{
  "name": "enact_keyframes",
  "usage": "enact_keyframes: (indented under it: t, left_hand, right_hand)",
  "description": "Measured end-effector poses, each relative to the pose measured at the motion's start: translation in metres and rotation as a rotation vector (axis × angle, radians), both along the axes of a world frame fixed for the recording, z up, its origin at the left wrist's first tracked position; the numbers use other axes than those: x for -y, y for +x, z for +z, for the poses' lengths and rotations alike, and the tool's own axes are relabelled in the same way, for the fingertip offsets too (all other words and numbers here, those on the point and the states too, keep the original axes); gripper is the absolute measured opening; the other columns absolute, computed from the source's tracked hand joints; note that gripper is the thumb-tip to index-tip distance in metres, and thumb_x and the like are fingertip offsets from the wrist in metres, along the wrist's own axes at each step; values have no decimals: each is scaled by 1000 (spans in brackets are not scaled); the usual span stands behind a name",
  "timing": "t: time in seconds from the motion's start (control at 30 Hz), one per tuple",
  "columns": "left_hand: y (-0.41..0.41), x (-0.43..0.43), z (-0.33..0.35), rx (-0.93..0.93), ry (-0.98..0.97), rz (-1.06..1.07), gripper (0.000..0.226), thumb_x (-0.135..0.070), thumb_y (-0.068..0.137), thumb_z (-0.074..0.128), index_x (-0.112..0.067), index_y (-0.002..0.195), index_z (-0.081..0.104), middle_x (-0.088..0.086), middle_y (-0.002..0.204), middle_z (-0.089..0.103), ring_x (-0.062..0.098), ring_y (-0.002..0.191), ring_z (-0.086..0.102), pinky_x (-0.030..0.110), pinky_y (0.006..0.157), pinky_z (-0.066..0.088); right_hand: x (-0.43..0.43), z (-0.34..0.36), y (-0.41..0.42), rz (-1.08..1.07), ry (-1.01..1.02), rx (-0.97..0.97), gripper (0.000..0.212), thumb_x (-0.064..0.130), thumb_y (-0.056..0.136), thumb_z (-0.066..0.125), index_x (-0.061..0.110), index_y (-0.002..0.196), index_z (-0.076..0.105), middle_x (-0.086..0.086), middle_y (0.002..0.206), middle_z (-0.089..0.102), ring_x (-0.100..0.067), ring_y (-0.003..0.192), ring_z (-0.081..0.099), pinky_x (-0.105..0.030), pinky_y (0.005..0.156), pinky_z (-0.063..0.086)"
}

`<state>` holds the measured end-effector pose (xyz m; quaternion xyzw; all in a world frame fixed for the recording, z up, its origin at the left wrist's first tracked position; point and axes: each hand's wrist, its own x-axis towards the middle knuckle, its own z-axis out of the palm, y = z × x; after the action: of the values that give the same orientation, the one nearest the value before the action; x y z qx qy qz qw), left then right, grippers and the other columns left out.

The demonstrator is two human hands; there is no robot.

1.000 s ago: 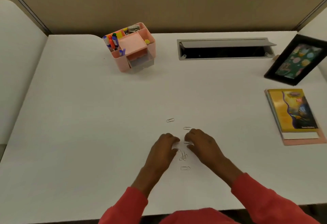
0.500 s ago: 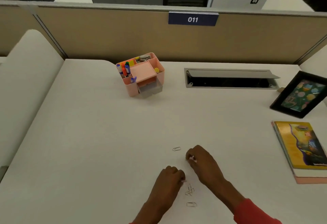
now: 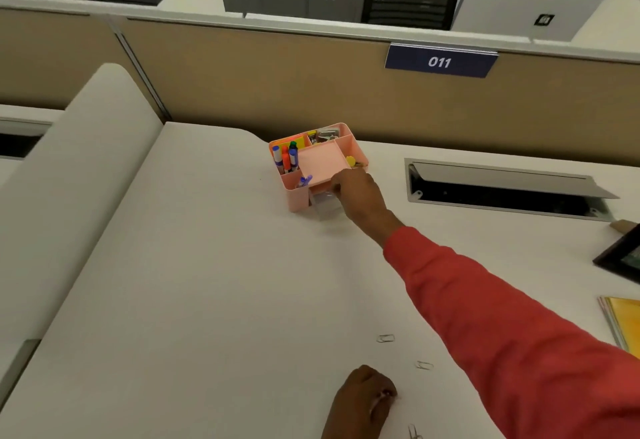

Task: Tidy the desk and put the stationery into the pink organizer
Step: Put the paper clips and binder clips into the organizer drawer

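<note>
The pink organizer [image 3: 341, 147] stands at the back of the white desk [image 3: 207, 282], with markers [image 3: 285, 158] and other stationery in its compartments. Its clear drawer [image 3: 323, 208] sticks out at the front. My right hand [image 3: 358, 192] reaches over that drawer, fingertips bunched together as if pinching a paper clip; the clip itself is hidden. Near the desk's front edge, my left hand [image 3: 363, 400] has curled fingers that pinch a paper clip. Three loose paper clips [image 3: 385, 338] lie around it on the desk.
A grey cable hatch [image 3: 502, 182] with its lid raised is set into the desk right of the organizer. A black picture frame [image 3: 620, 258] and a yellow book [image 3: 623, 320] sit at the right edge. A tan partition runs along the back.
My right hand left the paper clips near the front and stretched out to the organizer's drawer. My left hand stayed by the clips. The camera tilted up and turned left.
</note>
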<state>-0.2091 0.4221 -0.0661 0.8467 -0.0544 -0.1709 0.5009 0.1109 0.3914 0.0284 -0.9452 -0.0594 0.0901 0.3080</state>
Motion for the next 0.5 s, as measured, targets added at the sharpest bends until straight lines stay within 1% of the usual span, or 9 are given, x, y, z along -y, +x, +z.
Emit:
enact_keyframes:
  t: [0.03,0.1,0.2,0.23,0.3,0.37,0.43,0.47,0.5]
  left_hand:
    - [2,-2,1,-11,-25,22,16,-30,86,54,-30,90,69,-15,94,56,-8,81,54,5,73,41]
    - [4,-5,1,-9,-56,70,17,-23,86,57,-37,83,67,-13,93,60,-4,78,60,8,72,45]
    - [6,-10,1,9,-96,152,29,-19,84,61,-48,84,63,-11,91,65,0,77,64,11,73,48]
    - [6,-11,1,14,-110,180,31,-17,84,62,-48,85,64,-11,90,66,1,76,65,12,72,49]
    - [8,-11,2,26,-133,247,32,-14,83,65,-45,84,68,-13,88,67,2,75,66,14,71,51]
    - [10,-12,6,27,-177,328,26,-11,83,69,-37,83,72,-13,87,69,6,76,68,18,71,54]
    - [15,-14,13,-6,-235,406,20,-10,86,71,-30,86,74,-13,87,72,9,78,69,20,72,55]
    - [19,-15,18,-35,-259,443,20,-9,87,72,-29,87,74,-12,88,73,10,80,70,21,74,56]
    - [23,-16,22,-68,-285,481,20,-8,87,72,-27,89,75,-12,88,74,10,82,70,24,77,57]
  right_hand:
    - [-4,-4,5,28,-59,-12,26,19,90,52,17,115,61,-10,112,65,-28,100,63,-41,88,57]
    - [-9,-9,8,33,-156,-25,22,13,95,54,10,114,62,-12,111,64,-26,96,61,-38,86,56]
    - [-11,-3,5,124,-296,72,18,-3,92,53,0,100,68,-21,99,65,-38,92,64,-42,75,53]
    - [-10,1,6,109,-280,71,18,-4,92,52,0,99,68,-22,98,66,-39,92,64,-42,74,53]
    - [-11,5,8,92,-280,65,19,2,95,54,1,110,66,-19,107,65,-36,98,64,-41,83,56]
    - [-5,8,1,43,-199,99,24,14,99,57,8,121,63,-9,117,64,-26,106,63,-25,91,53]
    - [8,21,-28,42,-70,213,22,17,99,58,15,119,69,2,114,67,-14,103,63,-5,81,41]
    - [17,26,-47,72,-9,224,21,14,98,60,15,115,72,4,110,70,-11,98,64,-4,78,41]
    - [28,27,-65,118,27,212,20,11,95,63,14,111,75,2,108,73,-12,96,66,-9,81,46]
